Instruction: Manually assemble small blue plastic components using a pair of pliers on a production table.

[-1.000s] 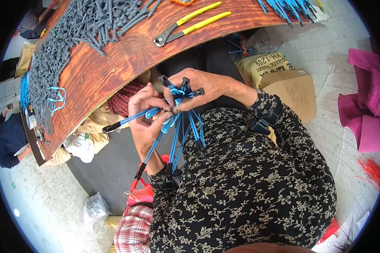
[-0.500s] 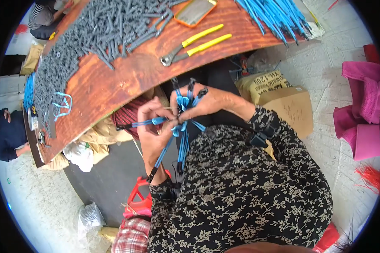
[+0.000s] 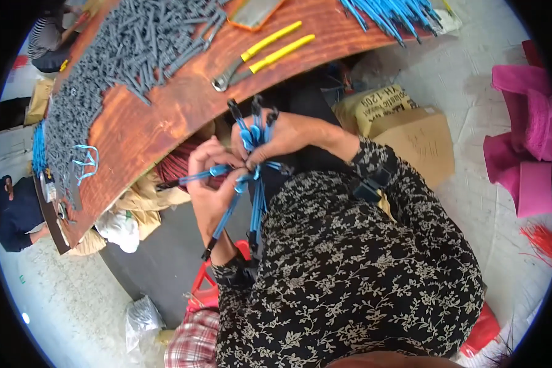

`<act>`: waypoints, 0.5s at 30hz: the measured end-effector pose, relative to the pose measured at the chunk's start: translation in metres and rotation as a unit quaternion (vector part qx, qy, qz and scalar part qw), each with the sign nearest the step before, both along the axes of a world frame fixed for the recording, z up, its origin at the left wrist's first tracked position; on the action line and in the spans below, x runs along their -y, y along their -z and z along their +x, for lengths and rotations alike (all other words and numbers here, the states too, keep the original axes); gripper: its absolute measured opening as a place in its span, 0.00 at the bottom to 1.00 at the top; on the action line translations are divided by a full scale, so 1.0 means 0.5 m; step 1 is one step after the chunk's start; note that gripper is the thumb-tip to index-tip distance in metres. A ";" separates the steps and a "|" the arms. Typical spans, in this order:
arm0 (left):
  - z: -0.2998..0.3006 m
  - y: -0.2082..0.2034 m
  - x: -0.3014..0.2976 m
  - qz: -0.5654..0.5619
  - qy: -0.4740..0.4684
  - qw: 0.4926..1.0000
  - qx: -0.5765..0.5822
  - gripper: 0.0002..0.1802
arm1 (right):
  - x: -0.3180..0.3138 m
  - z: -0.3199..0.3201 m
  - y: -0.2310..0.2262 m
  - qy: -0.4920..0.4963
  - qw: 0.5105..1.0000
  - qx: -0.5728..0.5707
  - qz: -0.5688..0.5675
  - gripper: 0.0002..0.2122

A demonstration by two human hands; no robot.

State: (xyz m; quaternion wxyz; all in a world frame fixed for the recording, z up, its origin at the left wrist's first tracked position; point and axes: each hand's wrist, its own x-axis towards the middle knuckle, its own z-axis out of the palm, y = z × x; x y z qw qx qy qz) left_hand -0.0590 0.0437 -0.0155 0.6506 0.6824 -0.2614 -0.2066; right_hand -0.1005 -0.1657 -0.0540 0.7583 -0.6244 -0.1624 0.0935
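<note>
Below the table's front edge, my left hand point(image 3: 208, 175) and my right hand point(image 3: 285, 135) meet, thumbs and fingertips pinched close together. Between them they hold a cluster of blue cords point(image 3: 257, 199) with black tips. The cords fan out several ways: some point up past my right fingers, one bundle sticks out left across my left hand, others hang down over my left wrist. Both hands are closed on this cluster. The spot where the fingertips meet is small and partly covered, so the exact grip there is hard to make out.
On the wooden table point(image 3: 178, 116) lie a heap of grey plastic pieces point(image 3: 141, 46), yellow-handled pliers point(image 3: 276, 44), an orange-edged phone point(image 3: 255, 13) and more blue cords point(image 3: 392, 15). A cardboard box point(image 3: 417, 144) and sack stand right. Two other people sit at the left.
The view has shifted, so the table and its contents appear farther left and up. My hands stay pinched together on the blue cords; the upper cord ends are angled more to the left.
</note>
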 end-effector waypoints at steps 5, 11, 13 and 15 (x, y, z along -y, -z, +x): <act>0.002 0.029 -0.002 -0.034 0.019 0.998 0.043 0.28 | 0.003 -0.008 0.013 -0.015 1.000 -0.005 -0.025 0.07; -0.004 0.032 -0.004 -0.029 0.010 0.998 0.059 0.29 | 0.005 -0.015 0.005 -0.019 0.999 -0.013 -0.038 0.08; -0.001 0.033 -0.006 -0.030 0.010 0.998 0.061 0.29 | 0.003 -0.013 0.009 -0.020 0.999 -0.018 -0.019 0.08; 0.003 0.039 -0.009 -0.024 0.026 0.996 0.080 0.29 | 0.001 -0.013 0.019 -0.024 0.999 -0.013 -0.020 0.08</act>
